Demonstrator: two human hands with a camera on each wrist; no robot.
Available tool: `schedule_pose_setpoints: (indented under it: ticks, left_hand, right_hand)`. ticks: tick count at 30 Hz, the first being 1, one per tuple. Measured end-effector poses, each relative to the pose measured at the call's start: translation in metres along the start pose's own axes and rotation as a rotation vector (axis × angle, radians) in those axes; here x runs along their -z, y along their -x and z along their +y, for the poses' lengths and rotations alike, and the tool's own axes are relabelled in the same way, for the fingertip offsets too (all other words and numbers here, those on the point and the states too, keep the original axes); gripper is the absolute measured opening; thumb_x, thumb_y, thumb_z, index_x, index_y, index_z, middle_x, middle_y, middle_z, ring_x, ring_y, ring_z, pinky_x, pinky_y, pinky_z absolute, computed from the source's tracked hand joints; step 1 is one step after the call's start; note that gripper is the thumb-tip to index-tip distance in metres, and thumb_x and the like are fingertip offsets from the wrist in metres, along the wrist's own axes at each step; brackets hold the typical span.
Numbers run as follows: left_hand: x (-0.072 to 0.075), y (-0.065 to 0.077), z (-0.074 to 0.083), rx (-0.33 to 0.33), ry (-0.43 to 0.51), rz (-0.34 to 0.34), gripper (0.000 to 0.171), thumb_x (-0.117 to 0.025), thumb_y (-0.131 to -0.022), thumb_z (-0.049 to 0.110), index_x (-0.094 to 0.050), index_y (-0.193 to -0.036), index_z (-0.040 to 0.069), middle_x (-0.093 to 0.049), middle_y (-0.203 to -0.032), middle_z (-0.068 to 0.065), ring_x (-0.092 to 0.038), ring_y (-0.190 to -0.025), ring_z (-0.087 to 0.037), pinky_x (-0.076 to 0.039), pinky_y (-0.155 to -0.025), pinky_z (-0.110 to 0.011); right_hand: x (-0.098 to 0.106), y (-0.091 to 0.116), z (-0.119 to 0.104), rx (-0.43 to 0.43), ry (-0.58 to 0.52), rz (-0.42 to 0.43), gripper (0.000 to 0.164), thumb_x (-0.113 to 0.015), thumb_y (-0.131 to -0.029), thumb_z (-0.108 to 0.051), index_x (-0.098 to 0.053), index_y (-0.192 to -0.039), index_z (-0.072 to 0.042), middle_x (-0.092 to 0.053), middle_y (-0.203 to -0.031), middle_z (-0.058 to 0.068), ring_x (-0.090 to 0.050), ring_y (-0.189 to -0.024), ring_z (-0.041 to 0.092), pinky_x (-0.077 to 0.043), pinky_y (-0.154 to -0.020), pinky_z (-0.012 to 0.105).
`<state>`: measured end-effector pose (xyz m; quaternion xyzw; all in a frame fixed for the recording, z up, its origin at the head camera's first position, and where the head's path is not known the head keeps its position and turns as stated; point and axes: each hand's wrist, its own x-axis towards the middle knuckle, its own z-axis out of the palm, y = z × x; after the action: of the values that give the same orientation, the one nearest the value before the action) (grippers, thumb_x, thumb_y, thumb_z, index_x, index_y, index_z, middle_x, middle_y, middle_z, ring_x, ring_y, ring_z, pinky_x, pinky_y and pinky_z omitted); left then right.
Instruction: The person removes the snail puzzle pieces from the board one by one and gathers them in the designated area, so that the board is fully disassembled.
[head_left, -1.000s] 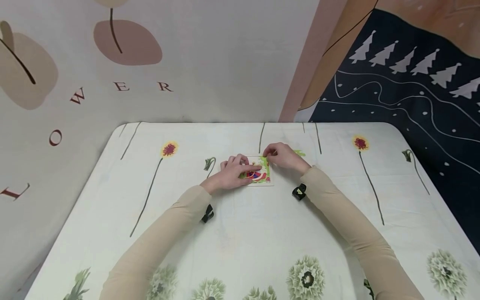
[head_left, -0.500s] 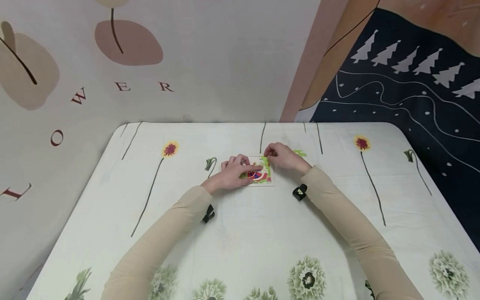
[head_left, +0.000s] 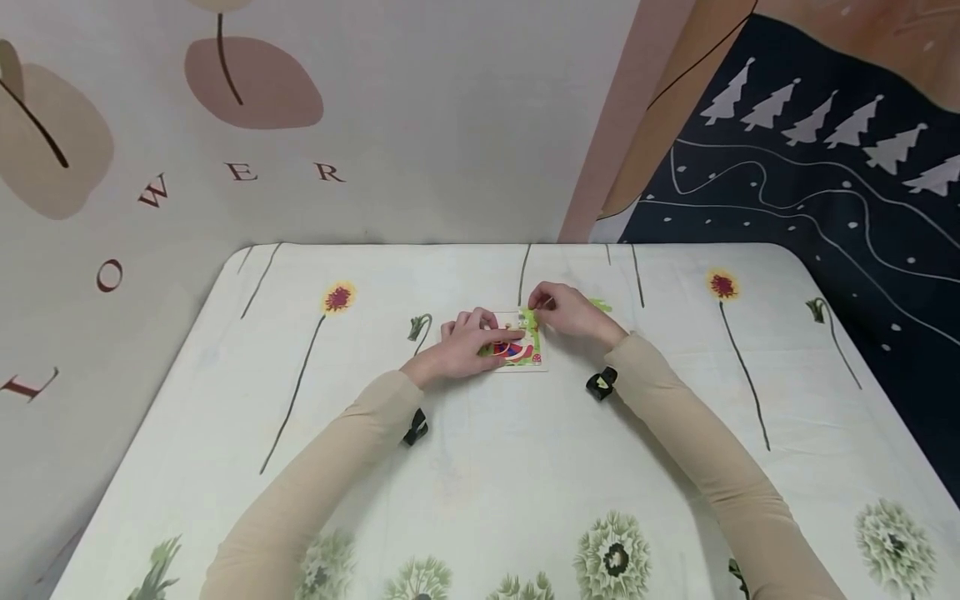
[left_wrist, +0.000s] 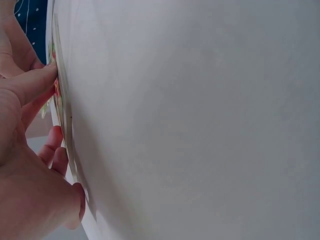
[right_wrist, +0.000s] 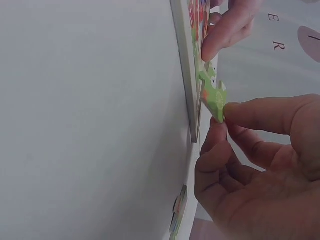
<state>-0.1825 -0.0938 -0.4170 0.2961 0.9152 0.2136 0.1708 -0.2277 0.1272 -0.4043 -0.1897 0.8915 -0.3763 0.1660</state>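
Note:
A jigsaw puzzle board (head_left: 543, 367) with a white border and a colourful picture lies on the table in the head view. My left hand (head_left: 462, 343) rests over its left part with fingers extended, pressing on the picture and hiding much of it. At the far right corner of the board my right hand (head_left: 567, 312) pinches a green puzzle piece (right_wrist: 214, 91) between thumb and fingertips. The right wrist view shows that piece tilted up, its lower end at the board. From the left wrist view the left fingers (left_wrist: 37, 82) touch the board's face.
Another puzzle piece (right_wrist: 178, 212) lies on the table beyond the board, partly behind my right hand in the head view. A white flower-printed cloth (head_left: 495, 467) covers the table. Printed fabric (head_left: 465, 125) hangs along its far edge.
The green piece in my right hand has tilted slightly up from the board's corner, with white board showing beside it. My left hand has stayed in place.

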Motion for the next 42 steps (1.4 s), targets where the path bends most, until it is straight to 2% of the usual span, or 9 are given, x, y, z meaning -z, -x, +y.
schedule_pose_setpoints:
  ticks: [16,25,31,37,38,42]
  left_hand:
    - [-0.001,0.0,-0.001,0.006,-0.007,-0.004,0.047,-0.06,-0.096,0.033,-0.05,-0.142,0.032,-0.037,-0.128,-0.004,-0.031,-0.107,-0.028,-0.023,-0.086,-0.047]
    - [-0.001,0.0,-0.001,0.001,-0.003,-0.006,0.047,-0.059,-0.096,0.033,-0.05,-0.143,0.032,-0.037,-0.128,-0.004,-0.03,-0.108,-0.027,-0.022,-0.087,-0.047]
    - [0.0,0.002,-0.001,-0.006,0.005,-0.004,0.047,-0.059,-0.097,0.033,-0.05,-0.142,0.032,-0.037,-0.128,-0.004,-0.03,-0.106,-0.027,-0.022,-0.086,-0.047]
    - [0.001,0.002,-0.002,-0.01,0.009,-0.012,0.047,-0.058,-0.097,0.034,-0.049,-0.143,0.032,-0.036,-0.128,-0.003,-0.03,-0.106,-0.026,-0.022,-0.087,-0.047]
    - [0.001,0.002,-0.002,-0.011,0.009,-0.012,0.047,-0.058,-0.097,0.034,-0.049,-0.143,0.032,-0.036,-0.128,-0.003,-0.03,-0.106,-0.026,-0.022,-0.087,-0.047]
    - [0.0,0.002,-0.002,-0.014,0.01,-0.005,0.047,-0.058,-0.097,0.033,-0.049,-0.143,0.032,-0.036,-0.127,-0.003,-0.03,-0.106,-0.027,-0.021,-0.088,-0.047]
  right_hand:
    - [0.003,0.006,0.008,0.089,-0.124,0.059,0.012,-0.056,-0.09,0.005,-0.062,-0.1,0.003,-0.06,-0.098,0.016,-0.055,-0.095,0.028,-0.042,-0.09,0.041]
    - [0.011,0.015,0.017,0.09,-0.184,0.098,0.012,-0.057,-0.09,0.004,-0.064,-0.1,0.005,-0.061,-0.097,0.016,-0.054,-0.092,0.025,-0.042,-0.089,0.038]
    - [0.017,0.023,0.025,0.041,-0.19,0.123,0.014,-0.057,-0.091,0.003,-0.063,-0.103,0.008,-0.061,-0.1,0.021,-0.054,-0.093,0.027,-0.042,-0.086,0.036]
    - [0.03,0.045,-0.001,0.003,-0.174,0.118,0.017,-0.053,-0.092,0.007,-0.058,-0.105,0.016,-0.058,-0.104,0.029,-0.052,-0.097,0.035,-0.04,-0.089,0.04]
    - [0.032,0.046,0.0,0.004,-0.174,0.119,0.017,-0.053,-0.092,0.007,-0.058,-0.106,0.016,-0.058,-0.104,0.029,-0.052,-0.097,0.035,-0.04,-0.088,0.038]
    - [0.031,0.039,0.028,0.002,-0.177,0.132,0.019,-0.056,-0.092,0.004,-0.061,-0.107,0.013,-0.061,-0.105,0.026,-0.054,-0.095,0.031,-0.041,-0.081,0.03]
